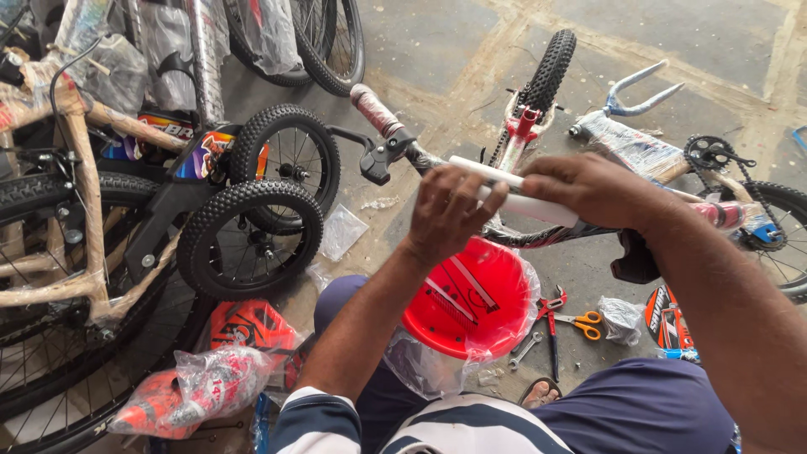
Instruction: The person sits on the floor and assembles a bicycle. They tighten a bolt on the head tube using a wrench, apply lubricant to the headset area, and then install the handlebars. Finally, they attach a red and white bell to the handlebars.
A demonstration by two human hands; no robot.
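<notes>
My left hand [450, 210] and my right hand [588, 189] both grip a white foam tube [538, 206] wrapped over the crossbar of a small bicycle's handlebar [395, 134]. The left hand pinches the tube's left part, the right hand covers its right end. A black brake lever [374, 160] sits on the bar just left of my hands. Below the bar, a red plastic basket [471, 303] in a clear bag rests against my knee.
Small training wheels [252, 240] and wrapped bicycle frames [76, 168] crowd the left. Pliers [551, 315], orange-handled scissors [584, 322] and a spanner [525, 349] lie on the concrete floor by my sandal. The bicycle's front tyre [551, 67] points away; a chainring [710, 155] sits at right.
</notes>
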